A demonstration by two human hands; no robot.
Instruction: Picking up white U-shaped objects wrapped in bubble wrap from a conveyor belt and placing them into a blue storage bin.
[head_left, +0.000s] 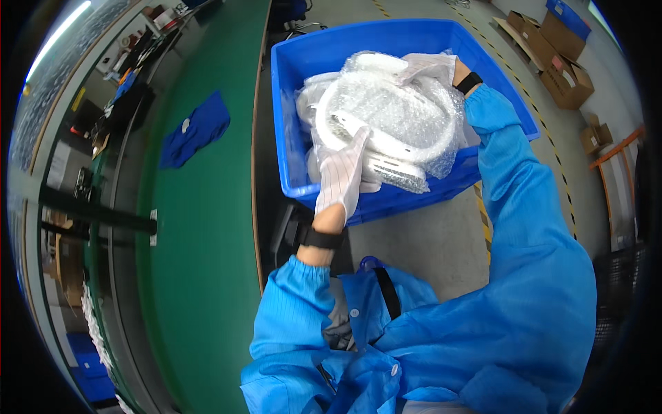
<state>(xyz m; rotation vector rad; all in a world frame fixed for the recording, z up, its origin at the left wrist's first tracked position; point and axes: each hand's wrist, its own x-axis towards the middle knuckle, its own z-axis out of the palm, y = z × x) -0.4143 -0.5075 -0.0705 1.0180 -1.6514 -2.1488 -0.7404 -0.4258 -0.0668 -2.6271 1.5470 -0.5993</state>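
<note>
A blue plastic bin (407, 29) holds several white plastic parts in clear bubble wrap. On top lies a rounded white plastic frame (386, 143), partly covered by bubble wrap (403, 107). My left hand (343, 171), in a white striped glove, grips the frame's near left edge, its fingers partly hidden beneath it. My right hand (429, 67), also gloved, is closed over the far right side of the same wrapped frame, its fingertips blurred against the wrap. Another wrapped white part (396, 171) shows under the near edge.
A long green worktable (207, 262) runs along the left, with a dark blue cloth (196, 131) lying on it. Cardboard boxes (567, 79) stand on the floor at the far right. A metal post with a dark crossbar (96, 214) reaches over the table's left side.
</note>
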